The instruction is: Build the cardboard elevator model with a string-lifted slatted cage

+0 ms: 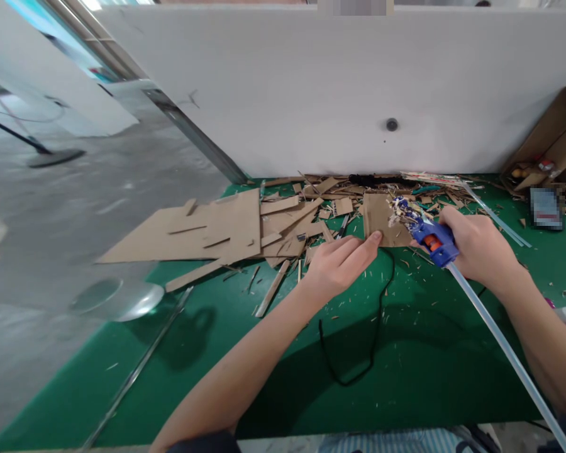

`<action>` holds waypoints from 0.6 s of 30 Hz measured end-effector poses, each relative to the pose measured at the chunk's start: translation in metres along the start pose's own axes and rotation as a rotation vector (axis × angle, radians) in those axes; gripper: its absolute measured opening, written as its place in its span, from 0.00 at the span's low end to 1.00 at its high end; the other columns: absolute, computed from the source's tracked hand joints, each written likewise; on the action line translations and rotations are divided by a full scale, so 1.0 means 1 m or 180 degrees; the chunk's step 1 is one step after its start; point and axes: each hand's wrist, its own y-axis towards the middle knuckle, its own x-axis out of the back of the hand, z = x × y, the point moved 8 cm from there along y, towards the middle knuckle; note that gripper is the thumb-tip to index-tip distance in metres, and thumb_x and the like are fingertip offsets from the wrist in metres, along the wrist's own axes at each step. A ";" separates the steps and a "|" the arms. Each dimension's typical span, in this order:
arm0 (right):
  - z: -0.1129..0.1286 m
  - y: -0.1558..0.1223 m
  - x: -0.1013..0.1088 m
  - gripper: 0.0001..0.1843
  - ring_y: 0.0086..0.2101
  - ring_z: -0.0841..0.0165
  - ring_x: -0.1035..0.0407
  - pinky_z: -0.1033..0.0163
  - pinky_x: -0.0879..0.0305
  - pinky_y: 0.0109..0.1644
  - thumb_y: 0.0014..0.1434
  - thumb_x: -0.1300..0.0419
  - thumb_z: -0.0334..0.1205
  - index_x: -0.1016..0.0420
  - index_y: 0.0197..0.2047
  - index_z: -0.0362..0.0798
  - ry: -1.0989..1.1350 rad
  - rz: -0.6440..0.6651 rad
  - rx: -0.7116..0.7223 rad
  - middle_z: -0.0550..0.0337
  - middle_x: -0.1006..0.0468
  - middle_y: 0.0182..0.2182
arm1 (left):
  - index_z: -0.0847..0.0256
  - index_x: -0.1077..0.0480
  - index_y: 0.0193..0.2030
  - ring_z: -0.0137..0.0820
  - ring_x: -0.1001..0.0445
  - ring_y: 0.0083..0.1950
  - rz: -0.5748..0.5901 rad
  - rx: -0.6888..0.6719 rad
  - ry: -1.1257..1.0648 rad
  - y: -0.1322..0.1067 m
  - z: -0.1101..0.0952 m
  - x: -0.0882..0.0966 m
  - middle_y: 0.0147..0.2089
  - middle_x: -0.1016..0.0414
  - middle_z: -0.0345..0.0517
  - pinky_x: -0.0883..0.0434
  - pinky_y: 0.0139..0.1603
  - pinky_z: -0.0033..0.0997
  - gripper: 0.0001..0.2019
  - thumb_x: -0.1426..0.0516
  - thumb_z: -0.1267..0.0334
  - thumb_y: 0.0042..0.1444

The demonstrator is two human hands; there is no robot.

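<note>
My right hand (pixel 478 248) is wrapped round a blue hot glue gun (pixel 434 242). A long translucent glue stick (pixel 500 343) runs out of its back toward the lower right. Dried glue and scraps crust the front of the gun, which lies over a small brown cardboard piece (pixel 377 211). My left hand (pixel 342 267) holds this piece at its lower left edge, fingers close together and fingertips on the cardboard. The gun hides the right part of the piece.
Cardboard sheets (pixel 217 226) and several scrap strips lie left on the green table (pixel 273 377). A black cord (pixel 375 340) curls below my hands. A clear plastic dish (pixel 136 301) and glue sticks (pixel 139 368) lie at left. A cardboard box (pixel 542 141) stands right, by a white partition (pixel 311 94).
</note>
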 end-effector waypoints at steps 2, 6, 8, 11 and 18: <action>0.001 -0.001 0.002 0.14 0.20 0.68 0.43 0.62 0.55 0.26 0.62 0.46 0.52 0.39 0.35 0.51 0.0034 -0.0068 0.0056 0.59 0.32 0.20 | 0.69 0.29 0.48 0.23 0.34 0.24 0.0010 0.0004 0.0031 -0.001 0.001 0.000 0.24 0.31 0.34 0.33 0.24 0.26 0.08 0.40 0.76 0.63; 0.003 -0.002 0.002 0.14 0.20 0.67 0.40 0.62 0.55 0.26 0.63 0.44 0.51 0.35 0.38 0.49 0.0047 -0.0137 0.0152 0.58 0.28 0.21 | 0.70 0.29 0.49 0.23 0.34 0.24 0.0036 -0.0002 0.0030 -0.004 0.001 -0.001 0.24 0.30 0.35 0.33 0.23 0.27 0.10 0.39 0.77 0.62; 0.004 -0.002 0.002 0.14 0.20 0.67 0.40 0.62 0.55 0.26 0.63 0.44 0.52 0.35 0.37 0.49 0.0042 -0.0139 0.0161 0.58 0.28 0.21 | 0.70 0.29 0.49 0.23 0.33 0.24 0.0044 0.0000 0.0027 -0.004 0.000 -0.001 0.24 0.30 0.35 0.33 0.23 0.27 0.09 0.39 0.77 0.61; 0.003 -0.002 0.005 0.14 0.20 0.67 0.40 0.62 0.55 0.25 0.62 0.42 0.52 0.36 0.36 0.50 0.0064 -0.0128 0.0150 0.59 0.29 0.21 | 0.70 0.29 0.49 0.23 0.33 0.23 0.0023 0.0009 0.0013 -0.003 0.000 0.000 0.24 0.30 0.35 0.32 0.23 0.27 0.09 0.39 0.77 0.62; -0.016 0.003 0.014 0.17 0.19 0.72 0.46 0.63 0.49 0.27 0.59 0.38 0.53 0.38 0.31 0.52 0.0639 -0.0086 -0.0059 0.64 0.35 0.19 | 0.67 0.28 0.50 0.23 0.34 0.22 -0.0112 0.0057 0.0101 -0.003 0.005 0.002 0.23 0.32 0.34 0.33 0.24 0.26 0.10 0.41 0.76 0.62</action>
